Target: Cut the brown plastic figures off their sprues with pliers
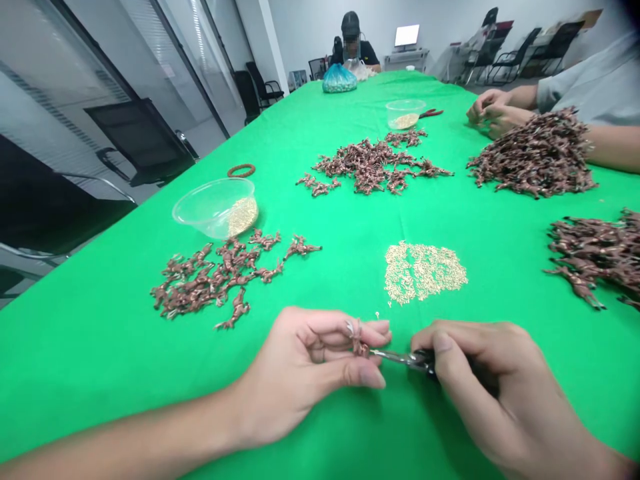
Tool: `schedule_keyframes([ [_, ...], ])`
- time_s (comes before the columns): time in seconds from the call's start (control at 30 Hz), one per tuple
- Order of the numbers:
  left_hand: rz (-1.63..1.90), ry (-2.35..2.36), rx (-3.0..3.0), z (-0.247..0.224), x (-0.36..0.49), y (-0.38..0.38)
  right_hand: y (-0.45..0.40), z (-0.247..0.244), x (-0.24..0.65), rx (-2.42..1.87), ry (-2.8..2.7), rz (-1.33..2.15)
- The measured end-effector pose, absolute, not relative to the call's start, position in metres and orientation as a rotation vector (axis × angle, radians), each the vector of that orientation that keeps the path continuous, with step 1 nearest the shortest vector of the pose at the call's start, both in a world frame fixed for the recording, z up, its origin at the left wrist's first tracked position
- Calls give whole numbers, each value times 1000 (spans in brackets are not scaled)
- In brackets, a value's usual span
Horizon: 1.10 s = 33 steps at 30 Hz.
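The left grip (305,373) pinched a brown figure (358,340); the right grip (495,387) closed on pliers (405,360). Gold pieces (425,272) lay just beyond both.

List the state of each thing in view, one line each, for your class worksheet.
Left hand: pinching a small brown animal figurine
Right hand: gripping pliers, tips at the figurine
Clear plastic bowl: tilted, holding small gold pieces
Gold pile: spread flat on the green table
Blue bag: full
Far monitor: lit
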State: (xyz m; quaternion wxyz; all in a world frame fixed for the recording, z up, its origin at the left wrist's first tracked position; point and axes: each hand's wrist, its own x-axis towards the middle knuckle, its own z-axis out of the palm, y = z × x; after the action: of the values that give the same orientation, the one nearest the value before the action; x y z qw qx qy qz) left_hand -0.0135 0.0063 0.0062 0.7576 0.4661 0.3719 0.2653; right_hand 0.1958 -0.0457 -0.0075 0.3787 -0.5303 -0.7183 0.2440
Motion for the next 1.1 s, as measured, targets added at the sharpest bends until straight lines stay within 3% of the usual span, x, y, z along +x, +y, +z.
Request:
schedule_keyframes([
  [1.1,538,839,1322,5,-15,6,-46,-4,194,-1347,-1924,566],
])
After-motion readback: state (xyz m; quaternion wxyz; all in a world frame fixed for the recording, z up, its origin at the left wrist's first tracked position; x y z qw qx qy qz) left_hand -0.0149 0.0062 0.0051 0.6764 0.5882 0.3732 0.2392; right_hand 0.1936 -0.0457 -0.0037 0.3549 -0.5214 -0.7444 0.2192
